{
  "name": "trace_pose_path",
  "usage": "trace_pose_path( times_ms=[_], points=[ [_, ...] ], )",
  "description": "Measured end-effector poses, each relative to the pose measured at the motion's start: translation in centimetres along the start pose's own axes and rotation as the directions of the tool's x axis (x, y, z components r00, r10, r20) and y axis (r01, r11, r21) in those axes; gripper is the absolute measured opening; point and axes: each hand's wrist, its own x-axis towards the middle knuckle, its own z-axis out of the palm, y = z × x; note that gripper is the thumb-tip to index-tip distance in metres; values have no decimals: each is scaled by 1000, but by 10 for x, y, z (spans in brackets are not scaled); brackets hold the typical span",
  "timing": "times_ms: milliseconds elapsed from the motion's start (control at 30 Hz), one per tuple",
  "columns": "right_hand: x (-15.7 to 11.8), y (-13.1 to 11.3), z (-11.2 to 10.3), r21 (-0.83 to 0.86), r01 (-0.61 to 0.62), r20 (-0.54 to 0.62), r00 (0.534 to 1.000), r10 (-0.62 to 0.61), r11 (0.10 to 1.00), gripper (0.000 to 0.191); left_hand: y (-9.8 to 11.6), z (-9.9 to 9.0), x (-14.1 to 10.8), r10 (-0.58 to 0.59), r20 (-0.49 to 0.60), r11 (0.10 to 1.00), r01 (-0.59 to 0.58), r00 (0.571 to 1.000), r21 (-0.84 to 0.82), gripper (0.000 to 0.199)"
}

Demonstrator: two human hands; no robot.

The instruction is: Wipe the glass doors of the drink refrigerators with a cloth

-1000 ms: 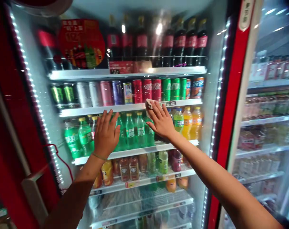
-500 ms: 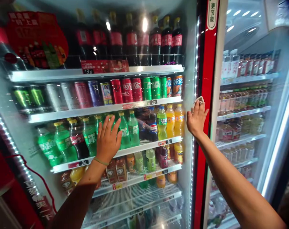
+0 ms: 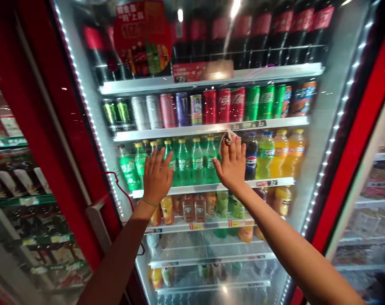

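My left hand (image 3: 157,176) lies flat with spread fingers against the glass door (image 3: 332,97) of a drinks fridge, in front of the row of green bottles. A thin band circles that wrist. To its right, my right hand (image 3: 233,163) presses a pale, crumpled cloth (image 3: 230,136) to the glass, fingers stretched over it. Most of the cloth is hidden under the fingers; its top edge shows above the fingertips. Behind the glass near the right hand stand green soda bottles (image 3: 197,161) and a dark cola bottle (image 3: 251,159).
A red door frame with a grey handle (image 3: 99,224) stands at the left, a red cord (image 3: 124,190) hanging beside it. Cans (image 3: 222,106) line the shelf above. A round red sign (image 3: 143,38) sits at upper left. Other fridges with bottles (image 3: 8,178) flank this one.
My right hand has moved left with the cloth, from the door's right edge to the middle of the glass. The view has turned left; my left hand stays flat on the glass.
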Motion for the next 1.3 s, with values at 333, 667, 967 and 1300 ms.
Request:
trace_pose_path(
  times_ms=[333,667,967,1300],
  points=[
    [20,-183,46,182,205,126,965,-230,962,83,-126,-75,-60,-85,-1,989,85,996,124,50],
    [31,-316,81,320,476,134,833,-536,819,72,-199,-114,-126,-146,18,986,144,989,85,53],
    [14,-325,84,385,560,202,724,-660,733,80,-216,-103,-158,-95,-50,990,99,994,96,58],
    [22,-336,95,476,646,152,607,-780,596,78,-225,-108,-166,-93,-36,992,95,995,82,57]
  ],
)
